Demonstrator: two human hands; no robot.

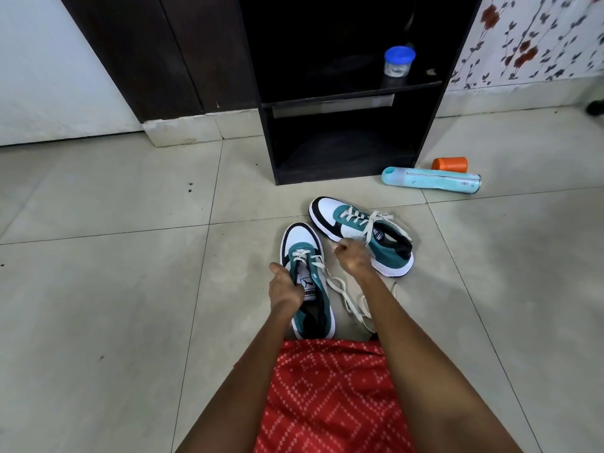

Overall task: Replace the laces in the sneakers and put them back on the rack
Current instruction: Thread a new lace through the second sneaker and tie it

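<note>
The left hand [285, 286] grips the near sneaker [315, 282] at the collar. The thumb lies along the outer side and the fingers curl in by the tongue, holding the shoe down on the floor [130, 256]. This sneaker is laced only over its forward eyelets. Just to the right of it, between the two forearms, its loose white lace [348, 299] trails over the tiles in slack loops.

The right hand [354, 258] is just beyond that. Its fingers are closed and seem to pinch the far lace [371, 228], which runs up into the far sneaker [353, 228]. That shoe lies right of and just past the hand, and appears laced to the top but not tied.

Both shoes look light and should lift easily with one hand. The soles and heel counters are firm, the uppers give, so the collar or heel is the sound place to hold. The flat laces are limp and will likely snag or drag, so take them near the tips.

Beyond both hands stands the dark rack [268, 142], its lower shelf free, with a blue-lidded jar [398, 62] above. To the right, a teal bottle [431, 180] and an orange cup [449, 164] lie on the floor.
</note>
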